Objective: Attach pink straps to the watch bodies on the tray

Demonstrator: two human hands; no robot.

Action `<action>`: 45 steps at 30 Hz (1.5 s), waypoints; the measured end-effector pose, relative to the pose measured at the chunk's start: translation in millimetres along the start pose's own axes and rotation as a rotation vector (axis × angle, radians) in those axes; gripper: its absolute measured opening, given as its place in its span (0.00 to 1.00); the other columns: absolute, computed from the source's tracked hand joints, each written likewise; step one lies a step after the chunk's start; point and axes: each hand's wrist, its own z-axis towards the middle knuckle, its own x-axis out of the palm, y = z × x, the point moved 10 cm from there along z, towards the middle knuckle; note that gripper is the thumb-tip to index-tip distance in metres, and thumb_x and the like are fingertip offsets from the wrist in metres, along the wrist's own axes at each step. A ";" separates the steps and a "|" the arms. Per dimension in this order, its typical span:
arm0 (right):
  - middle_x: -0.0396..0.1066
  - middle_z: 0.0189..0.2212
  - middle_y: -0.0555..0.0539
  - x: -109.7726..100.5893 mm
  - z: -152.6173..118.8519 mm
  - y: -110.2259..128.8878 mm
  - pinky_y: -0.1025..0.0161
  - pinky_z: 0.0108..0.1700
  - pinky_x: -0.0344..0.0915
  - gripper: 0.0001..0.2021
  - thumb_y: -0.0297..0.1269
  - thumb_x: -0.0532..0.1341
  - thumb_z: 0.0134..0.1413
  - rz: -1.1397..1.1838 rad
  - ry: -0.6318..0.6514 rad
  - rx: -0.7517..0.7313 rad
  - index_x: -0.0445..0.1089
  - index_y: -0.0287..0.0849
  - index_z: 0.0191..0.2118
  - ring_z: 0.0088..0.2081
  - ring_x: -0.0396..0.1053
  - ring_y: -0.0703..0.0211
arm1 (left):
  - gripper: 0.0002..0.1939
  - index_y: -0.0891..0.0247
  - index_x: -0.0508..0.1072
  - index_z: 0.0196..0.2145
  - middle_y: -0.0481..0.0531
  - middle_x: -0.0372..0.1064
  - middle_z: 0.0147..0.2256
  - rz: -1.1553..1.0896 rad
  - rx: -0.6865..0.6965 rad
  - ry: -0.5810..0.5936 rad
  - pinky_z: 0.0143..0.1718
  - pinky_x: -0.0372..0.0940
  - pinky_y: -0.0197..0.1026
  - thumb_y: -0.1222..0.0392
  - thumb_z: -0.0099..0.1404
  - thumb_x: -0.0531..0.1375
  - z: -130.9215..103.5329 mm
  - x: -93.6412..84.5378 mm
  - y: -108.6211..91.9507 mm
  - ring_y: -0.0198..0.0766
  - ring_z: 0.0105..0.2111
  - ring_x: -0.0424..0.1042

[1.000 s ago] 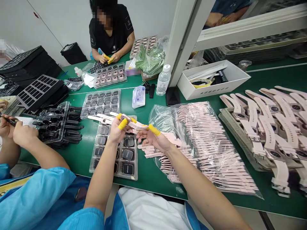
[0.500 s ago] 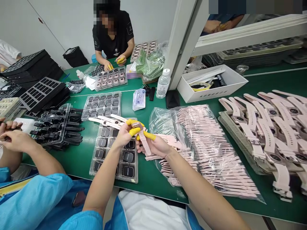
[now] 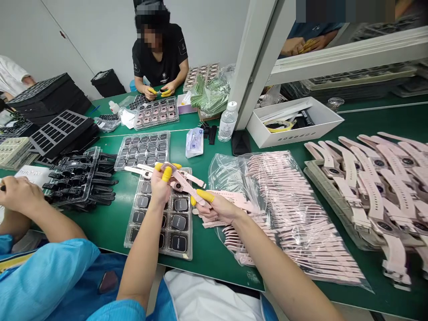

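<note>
The left hand (image 3: 162, 186) pinches the upper end of a pink smartwatch (image 3: 185, 183); the right hand (image 3: 219, 207) grips its lower end. Fitting or checking the strap seems in hand, calling for both hands kept steady; fingers hide the joint, so its seating is unclear. At ten o'clock, white-strapped watches (image 3: 147, 173) crowd the module tray (image 3: 191, 225); a bag of pink straps (image 3: 225, 171) lies toward three.

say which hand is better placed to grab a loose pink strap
Probably the right hand: it's nearest the loose pink straps, though it also holds the pink watch. The left hand, gripping the same watch, is farther away.
</note>
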 end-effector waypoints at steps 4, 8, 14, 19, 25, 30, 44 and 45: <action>0.59 0.17 0.58 0.5 -1.6 9.4 0.71 0.17 0.38 0.24 0.61 0.65 0.60 -0.074 -0.080 -0.019 0.68 0.42 0.35 0.16 0.43 0.72 | 0.26 0.60 0.66 0.41 0.52 0.82 0.38 -0.076 0.098 -0.296 0.26 0.69 0.34 0.41 0.59 0.73 11.7 -48.5 -20.4 0.32 0.23 0.76; 0.66 0.22 0.57 -19.3 -8.8 38.8 0.70 0.18 0.47 0.22 0.54 0.71 0.54 0.022 -0.313 -0.294 0.62 0.45 0.34 0.16 0.52 0.71 | 0.22 0.60 0.68 0.44 0.55 0.82 0.43 0.100 -0.083 -0.106 0.25 0.70 0.37 0.46 0.61 0.71 8.3 -22.6 2.3 0.33 0.22 0.75; 0.65 0.18 0.57 -24.9 -6.1 38.1 0.68 0.19 0.49 0.21 0.55 0.71 0.52 0.001 -0.358 -0.327 0.65 0.44 0.35 0.16 0.54 0.69 | 0.17 0.61 0.77 0.54 0.59 0.78 0.52 0.625 0.124 0.565 0.54 0.73 0.50 0.64 0.69 0.59 -31.9 68.2 27.4 0.45 0.50 0.78; 0.61 0.15 0.58 -23.0 -1.4 31.1 0.68 0.19 0.45 0.20 0.52 0.71 0.51 0.027 -0.327 -0.271 0.66 0.43 0.34 0.15 0.49 0.70 | 0.28 0.56 0.73 0.62 0.59 0.73 0.56 0.772 0.348 0.705 0.57 0.70 0.51 0.71 0.68 0.53 -42.3 77.7 21.5 0.45 0.54 0.74; 0.58 0.15 0.60 -24.1 -2.7 33.1 0.69 0.18 0.43 0.20 0.52 0.72 0.50 0.133 -0.369 -0.290 0.65 0.45 0.36 0.15 0.46 0.70 | 0.25 0.57 0.71 0.63 0.59 0.72 0.53 0.809 0.386 0.646 0.56 0.70 0.51 0.69 0.72 0.51 -41.7 77.5 17.1 0.45 0.53 0.73; 0.57 0.15 0.60 -22.8 -2.3 34.5 0.70 0.18 0.43 0.20 0.51 0.72 0.50 0.162 -0.376 -0.311 0.64 0.45 0.35 0.15 0.47 0.70 | 0.24 0.58 0.71 0.62 0.60 0.71 0.53 0.837 0.399 0.610 0.58 0.69 0.52 0.68 0.73 0.50 -42.4 76.6 22.1 0.46 0.55 0.71; 0.54 0.14 0.61 -31.1 -0.6 26.9 0.70 0.17 0.42 0.22 0.51 0.73 0.47 0.184 -0.445 -0.277 0.61 0.46 0.32 0.15 0.45 0.71 | 0.21 0.61 0.69 0.63 0.61 0.67 0.52 0.948 0.319 0.685 0.59 0.68 0.53 0.60 0.76 0.50 -45.7 78.6 22.1 0.46 0.53 0.70; 0.53 0.14 0.62 -31.7 -0.3 25.5 0.70 0.17 0.42 0.22 0.51 0.73 0.47 0.173 -0.450 -0.265 0.61 0.46 0.32 0.15 0.44 0.71 | 0.21 0.61 0.69 0.62 0.61 0.67 0.51 0.992 0.327 0.696 0.58 0.69 0.53 0.60 0.75 0.52 -46.0 78.9 23.2 0.47 0.52 0.70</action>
